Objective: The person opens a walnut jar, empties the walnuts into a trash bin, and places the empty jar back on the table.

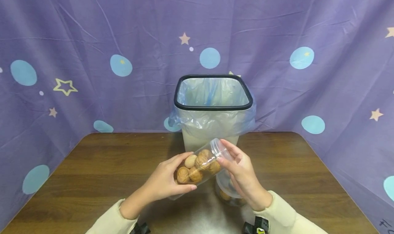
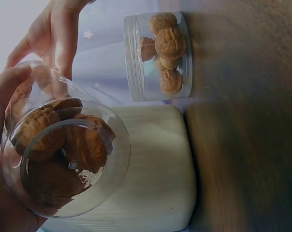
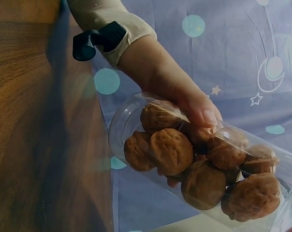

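Observation:
A clear plastic jar [image 1: 201, 174] of walnuts [image 3: 204, 183] is held tilted above the table, its lidded end up and to the right. My left hand [image 1: 161, 177] grips it around the lower body, thumb in front. At the upper end, my right hand [image 1: 246, 174] pinches the clear lid [image 1: 218, 148] between thumb and fingers. One nut [image 1: 191, 161] looks paler and smoother than the others. A second, wider clear jar [image 2: 158, 53], with a lid and several walnuts inside, stands upright on the table, partly hidden behind my right hand in the head view.
Behind the hands stands a pale trash bin [image 1: 212, 138] with a black rim [image 1: 212, 108] and a bluish plastic liner [image 1: 246, 121]. The brown wooden table [image 1: 107, 165] ends at a purple patterned curtain [image 1: 147, 28].

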Motion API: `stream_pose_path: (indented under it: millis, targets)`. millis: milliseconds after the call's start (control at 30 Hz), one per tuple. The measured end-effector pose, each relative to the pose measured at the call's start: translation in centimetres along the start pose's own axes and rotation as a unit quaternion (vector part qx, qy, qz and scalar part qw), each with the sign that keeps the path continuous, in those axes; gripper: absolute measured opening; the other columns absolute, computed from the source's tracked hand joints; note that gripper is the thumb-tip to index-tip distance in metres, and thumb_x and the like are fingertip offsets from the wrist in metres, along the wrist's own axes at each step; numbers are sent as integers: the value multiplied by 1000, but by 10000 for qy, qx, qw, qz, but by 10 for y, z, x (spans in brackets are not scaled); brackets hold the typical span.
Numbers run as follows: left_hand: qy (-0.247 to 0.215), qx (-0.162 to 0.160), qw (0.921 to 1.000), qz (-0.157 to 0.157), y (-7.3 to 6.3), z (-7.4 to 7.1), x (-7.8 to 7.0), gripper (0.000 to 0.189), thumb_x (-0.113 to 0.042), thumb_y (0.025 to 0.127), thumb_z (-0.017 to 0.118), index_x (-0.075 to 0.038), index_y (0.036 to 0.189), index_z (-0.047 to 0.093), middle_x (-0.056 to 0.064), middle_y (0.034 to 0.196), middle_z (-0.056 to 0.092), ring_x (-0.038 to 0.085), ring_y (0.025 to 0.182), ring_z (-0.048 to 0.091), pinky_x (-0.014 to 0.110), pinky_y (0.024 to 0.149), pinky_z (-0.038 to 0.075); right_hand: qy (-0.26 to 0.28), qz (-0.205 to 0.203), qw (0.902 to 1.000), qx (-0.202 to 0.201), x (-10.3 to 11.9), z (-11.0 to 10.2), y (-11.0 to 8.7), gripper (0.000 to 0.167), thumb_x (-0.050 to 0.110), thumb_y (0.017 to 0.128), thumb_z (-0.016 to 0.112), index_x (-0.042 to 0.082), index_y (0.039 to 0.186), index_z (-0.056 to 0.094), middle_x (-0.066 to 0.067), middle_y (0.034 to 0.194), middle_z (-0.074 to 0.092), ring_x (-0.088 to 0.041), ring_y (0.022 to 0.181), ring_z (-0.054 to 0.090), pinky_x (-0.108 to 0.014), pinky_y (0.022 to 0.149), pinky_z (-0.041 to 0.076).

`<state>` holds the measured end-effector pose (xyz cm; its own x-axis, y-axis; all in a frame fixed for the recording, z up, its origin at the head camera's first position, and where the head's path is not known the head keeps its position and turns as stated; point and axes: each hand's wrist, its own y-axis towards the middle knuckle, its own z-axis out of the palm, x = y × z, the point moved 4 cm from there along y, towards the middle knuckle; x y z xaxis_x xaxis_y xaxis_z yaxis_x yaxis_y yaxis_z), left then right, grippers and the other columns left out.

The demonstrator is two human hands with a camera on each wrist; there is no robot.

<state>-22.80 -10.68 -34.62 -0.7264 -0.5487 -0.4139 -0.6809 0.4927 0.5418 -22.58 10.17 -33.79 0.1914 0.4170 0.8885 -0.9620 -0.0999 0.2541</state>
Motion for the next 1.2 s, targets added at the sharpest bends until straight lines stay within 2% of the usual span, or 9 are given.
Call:
stream_pose_path:
  millis: [200, 1200]
  targets:
    - [-81, 50, 9998, -147, 0, 0, 1, 82, -44, 62, 84, -18, 132, 51, -2, 116, 64, 9, 99, 60, 30, 81, 53, -23, -18, 10000, -16, -1, -1, 1, 64, -6, 75, 61, -16, 133, 37, -11, 120, 54, -16, 104, 55, -21, 86, 49]
    - [-410, 279, 9979, -408, -1, -2, 3, 79, -41, 62, 85, -20, 130, 52, -9, 105, 65, 5, 90, 60, 25, 75, 52, 69, 25, 9995, 320, -10, -7, 2, 64, -4, 76, 63, -14, 132, 36, -10, 118, 54, -14, 102, 56, -21, 84, 51]
